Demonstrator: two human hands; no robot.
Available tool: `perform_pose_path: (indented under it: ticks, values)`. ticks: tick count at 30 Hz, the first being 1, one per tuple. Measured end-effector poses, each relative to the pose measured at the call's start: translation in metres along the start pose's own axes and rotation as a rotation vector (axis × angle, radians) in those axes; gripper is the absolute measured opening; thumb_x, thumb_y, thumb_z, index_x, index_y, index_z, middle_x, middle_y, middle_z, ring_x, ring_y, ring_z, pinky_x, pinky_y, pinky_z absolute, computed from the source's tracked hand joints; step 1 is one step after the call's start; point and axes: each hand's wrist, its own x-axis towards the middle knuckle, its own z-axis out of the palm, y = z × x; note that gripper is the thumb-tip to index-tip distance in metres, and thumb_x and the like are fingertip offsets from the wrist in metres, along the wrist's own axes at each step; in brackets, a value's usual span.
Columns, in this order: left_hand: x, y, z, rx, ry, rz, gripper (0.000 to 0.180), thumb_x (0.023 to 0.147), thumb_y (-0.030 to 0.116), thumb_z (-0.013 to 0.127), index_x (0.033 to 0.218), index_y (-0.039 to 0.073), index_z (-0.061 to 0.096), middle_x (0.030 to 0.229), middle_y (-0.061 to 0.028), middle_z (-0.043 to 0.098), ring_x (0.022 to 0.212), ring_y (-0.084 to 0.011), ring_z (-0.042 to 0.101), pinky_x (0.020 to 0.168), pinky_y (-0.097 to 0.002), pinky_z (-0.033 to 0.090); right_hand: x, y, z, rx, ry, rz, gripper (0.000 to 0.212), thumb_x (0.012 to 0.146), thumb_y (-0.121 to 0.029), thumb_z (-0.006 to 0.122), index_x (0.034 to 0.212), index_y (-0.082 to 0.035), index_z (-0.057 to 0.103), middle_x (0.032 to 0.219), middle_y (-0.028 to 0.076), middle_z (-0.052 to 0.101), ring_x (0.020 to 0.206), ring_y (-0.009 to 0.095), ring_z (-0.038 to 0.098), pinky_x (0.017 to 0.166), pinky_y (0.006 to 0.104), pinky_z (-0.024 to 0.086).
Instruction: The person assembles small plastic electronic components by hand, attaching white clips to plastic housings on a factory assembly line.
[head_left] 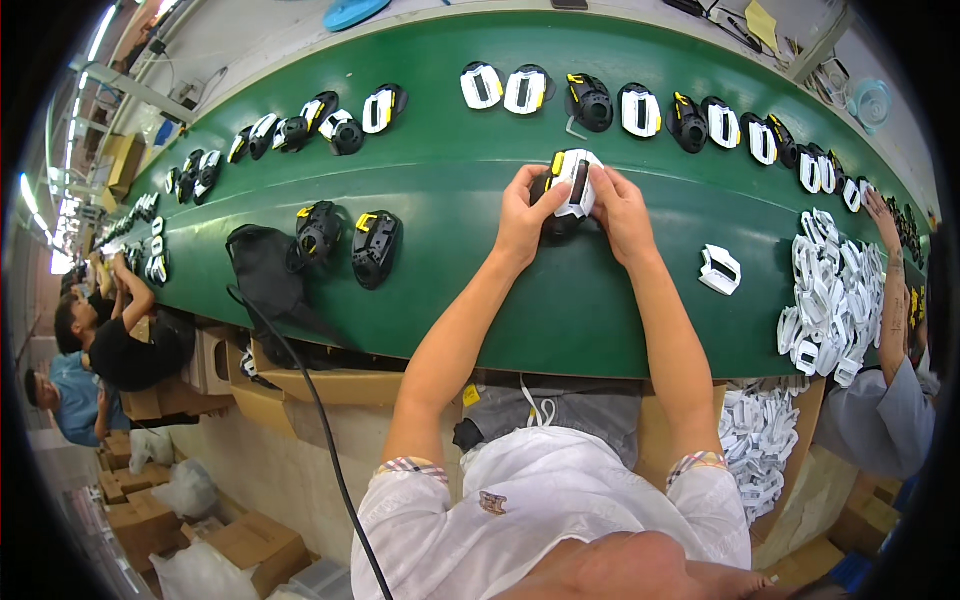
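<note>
Between my two hands, over the middle of the green work table (440, 310), is a black housing with a yellow part (556, 166) and a white slotted cover (574, 178) on top of it. My left hand (524, 215) is closed around its left side, with the thumb over the front. On the opposite side my right hand (622, 212) grips the white cover with thumb and fingers. Whether the cover is fully seated cannot be seen. A loose white cover (720, 269) lies on the table to my right.
Two black-and-yellow housings (375, 248) and a black bag (268, 275) are at my left. A dark cable (318, 400) crosses the table edge. Covered and bare units line the far side, with a hex key (573, 128). White covers (832, 290) are heaped right, near a co-worker's arm (890, 270).
</note>
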Motion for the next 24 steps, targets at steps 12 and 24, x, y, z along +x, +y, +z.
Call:
perform_pose_path:
  ticks: [12, 24]
  values:
    - [0.003, 0.018, -0.009, 0.517, -0.100, 0.220, 0.028, 0.086, 0.021, 0.061, 0.100, -0.003, 0.058, 0.089, -0.0073, 0.064, 0.079, -0.0098, 0.057, 0.069, -0.0243, 0.047, -0.008, -0.006, -0.001, -0.370, -0.210, -0.233, 0.027, 0.088, -0.016, 0.060, 0.107, 0.003, 0.059, 0.096, 0.004, 0.063, 0.087, 0.009, 0.056, 0.078, 0.0253, 0.046]
    - [0.000, 0.009, 0.000, 0.593, -0.019, 0.306, 0.027, 0.085, 0.022, 0.063, 0.092, -0.003, 0.059, 0.075, -0.0064, 0.064, 0.066, -0.0088, 0.056, 0.059, -0.0243, 0.045, -0.005, 0.001, -0.001, -0.323, -0.114, -0.294, 0.023, 0.090, -0.017, 0.058, 0.100, 0.003, 0.060, 0.082, -0.001, 0.060, 0.074, 0.005, 0.051, 0.067, 0.0205, 0.041]
